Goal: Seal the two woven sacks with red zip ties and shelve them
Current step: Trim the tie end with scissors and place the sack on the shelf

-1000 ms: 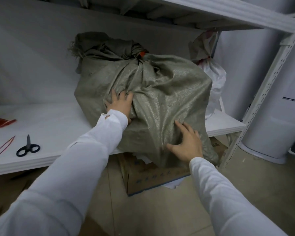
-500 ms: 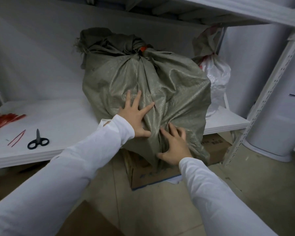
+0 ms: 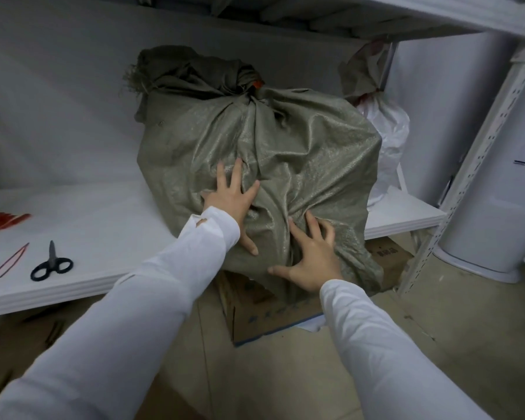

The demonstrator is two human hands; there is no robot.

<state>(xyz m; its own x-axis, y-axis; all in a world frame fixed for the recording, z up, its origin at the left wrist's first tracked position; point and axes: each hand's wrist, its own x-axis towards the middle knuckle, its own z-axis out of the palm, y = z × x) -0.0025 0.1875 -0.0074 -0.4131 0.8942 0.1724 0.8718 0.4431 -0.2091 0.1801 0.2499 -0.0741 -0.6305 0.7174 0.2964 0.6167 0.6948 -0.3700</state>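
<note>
Pressing against the green woven sack [image 3: 309, 153], the left hand [image 3: 234, 204] and right hand [image 3: 311, 260] lie with fingers [image 3: 235, 174] spread wide, gripping nothing. That sack sits on the shelf [image 3: 103, 228], a red zip tie [image 3: 257, 83] at its neck and the white sack [image 3: 387, 125] behind its right side.

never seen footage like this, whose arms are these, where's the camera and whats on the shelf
No machine here: a person wears one camera on the head, looking down at their own white-sleeved arms. The left hand and right hand press with spread fingers on a green sack on a white shelf; neither grips anything. A red tie closes the sack's neck. A white sack stands behind it. To the left lie scissors and spare red ties.
</note>
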